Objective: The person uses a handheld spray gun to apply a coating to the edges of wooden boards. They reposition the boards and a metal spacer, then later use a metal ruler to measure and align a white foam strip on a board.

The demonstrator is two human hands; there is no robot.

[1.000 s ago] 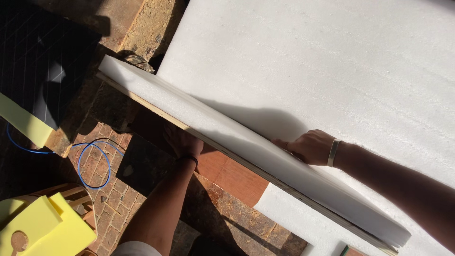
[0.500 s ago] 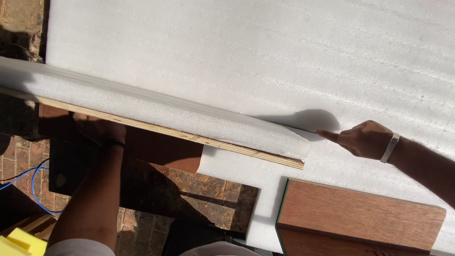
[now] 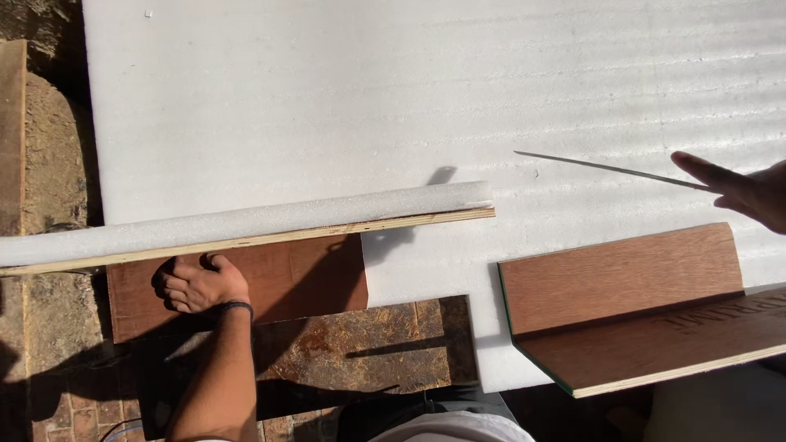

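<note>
A long plywood board (image 3: 270, 237) stands on its edge across the left half of the view, with white foam rolled over its top. Below that pale edge its red-brown face (image 3: 303, 274) shows. My left hand (image 3: 201, 285) lies against this face, fingers curled up under the edge and gripping the board. My right hand (image 3: 737, 192) hovers at the far right above the big white foam sheet (image 3: 409, 98), fingers stretched out and holding nothing. A thin dark line (image 3: 606, 169) runs across the foam toward its fingertips; I cannot tell what it is.
A second red-brown board (image 3: 622, 303) with a pale plywood edge lies on the foam at lower right. A rough chipboard panel (image 3: 352, 348) shows at the bottom centre. Bare dirt (image 3: 49, 155) and a wooden plank (image 3: 10, 139) border the left; brick paving (image 3: 65, 417) is at lower left.
My right hand has let go of the board's right end and drawn away to the right. The wrapped board has shifted left in view. My left hand stays on the board.
</note>
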